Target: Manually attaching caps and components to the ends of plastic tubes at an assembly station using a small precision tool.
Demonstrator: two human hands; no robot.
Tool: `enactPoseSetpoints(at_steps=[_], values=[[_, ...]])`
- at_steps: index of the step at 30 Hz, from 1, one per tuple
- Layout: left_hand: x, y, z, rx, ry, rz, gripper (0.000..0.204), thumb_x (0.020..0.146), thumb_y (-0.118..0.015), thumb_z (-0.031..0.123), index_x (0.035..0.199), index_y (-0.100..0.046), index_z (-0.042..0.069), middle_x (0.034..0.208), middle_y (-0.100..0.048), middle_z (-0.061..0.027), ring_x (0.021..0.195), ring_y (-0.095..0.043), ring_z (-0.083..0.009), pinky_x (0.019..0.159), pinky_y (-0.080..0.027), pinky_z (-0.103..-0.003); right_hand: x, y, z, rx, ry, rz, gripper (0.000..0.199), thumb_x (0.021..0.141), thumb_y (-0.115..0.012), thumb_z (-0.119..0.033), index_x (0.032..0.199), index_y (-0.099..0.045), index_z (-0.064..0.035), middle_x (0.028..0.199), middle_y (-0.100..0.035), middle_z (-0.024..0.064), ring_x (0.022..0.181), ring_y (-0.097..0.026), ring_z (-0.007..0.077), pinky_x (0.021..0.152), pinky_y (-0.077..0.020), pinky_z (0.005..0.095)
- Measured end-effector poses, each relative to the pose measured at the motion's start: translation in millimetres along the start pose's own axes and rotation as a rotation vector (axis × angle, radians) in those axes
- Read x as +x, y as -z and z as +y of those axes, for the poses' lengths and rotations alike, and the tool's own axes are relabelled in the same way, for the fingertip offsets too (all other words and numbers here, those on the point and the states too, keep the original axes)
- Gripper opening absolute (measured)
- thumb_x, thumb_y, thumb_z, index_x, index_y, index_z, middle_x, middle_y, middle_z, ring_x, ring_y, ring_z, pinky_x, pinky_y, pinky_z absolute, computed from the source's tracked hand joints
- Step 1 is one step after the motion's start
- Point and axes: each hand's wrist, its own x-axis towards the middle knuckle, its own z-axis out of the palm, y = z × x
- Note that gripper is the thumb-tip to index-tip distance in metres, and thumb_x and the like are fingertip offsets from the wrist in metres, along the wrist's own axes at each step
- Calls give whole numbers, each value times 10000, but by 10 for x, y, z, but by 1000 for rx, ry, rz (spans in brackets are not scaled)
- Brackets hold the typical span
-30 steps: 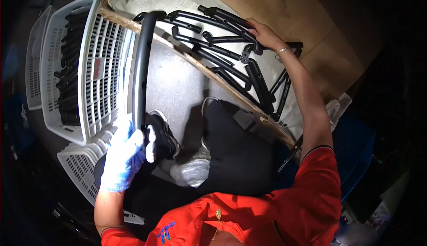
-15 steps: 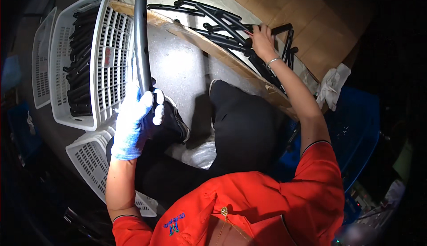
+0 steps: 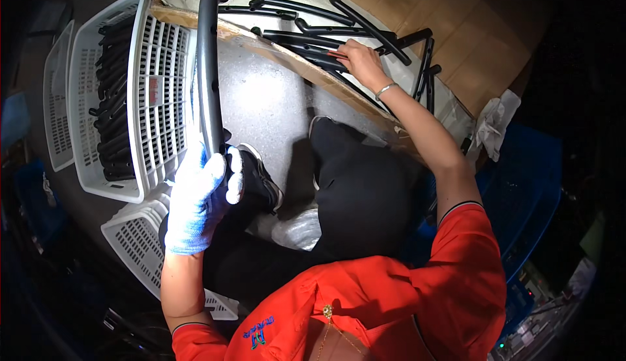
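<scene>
My left hand [image 3: 199,198], in a white knit glove, is closed around the lower end of a long black curved bar [image 3: 207,67] that stands upright over the floor. My bare right hand [image 3: 360,63], with a thin bracelet at the wrist, reaches into an open cardboard box [image 3: 456,35] and touches one of several black curved bars [image 3: 339,28] lying on a plastic liner inside. Whether its fingers are closed on a bar cannot be told.
A white slotted plastic basket [image 3: 160,93] at the left holds several black bars [image 3: 114,100]. A second white basket [image 3: 140,243] lies lower left, another [image 3: 55,120] at the far left. My black-trousered legs and a black shoe [image 3: 257,175] rest on the grey floor. A blue crate [image 3: 528,185] stands at the right.
The view has swung, so the box and baskets sit differently in the picture. My right hand has drawn back leftward across the bars in the box. My left hand still holds its bar.
</scene>
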Motion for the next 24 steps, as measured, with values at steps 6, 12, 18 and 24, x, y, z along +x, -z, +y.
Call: enactPoseSetpoints(at_steps=[6, 12, 18, 24], values=[[17, -41, -6, 17, 17, 30, 432, 884, -609, 182, 1240, -407, 45, 853, -552, -57, 656, -543, -108, 549, -445, -195, 85, -20, -75, -151, 7, 48, 136, 837, -567, -106, 923, -671, -90, 969, -556, 158, 867, -625, 327, 730, -499, 445], [25, -20, -44, 107, 19, 36, 405, 885, -602, 189, 1212, -418, 38, 819, -548, -43, 633, -527, -97, 543, -436, -194, 10, -20, -21, -245, -105, -58, 151, 819, -584, -93, 921, -696, -101, 936, -553, 134, 843, -609, 336, 712, -484, 442], [22, -46, -19, 70, 38, 17, 457, 877, -628, 210, 1240, -414, 34, 872, -547, -86, 598, -516, -134, 529, -422, -240, 0, -18, -97, -3, -163, -291, 215, 782, -700, -212, 950, -686, -78, 893, -671, 145, 875, -630, 332, 759, -481, 428], [21, -66, -22, 91, 48, 19, 375, 881, -599, 183, 1188, -432, 46, 823, -554, -59, 613, -517, -107, 529, -417, -201, -17, -140, -185, 84, -276, -204, 214, 793, -691, -229, 937, -675, -72, 878, -663, 156, 866, -634, 327, 754, -483, 425]])
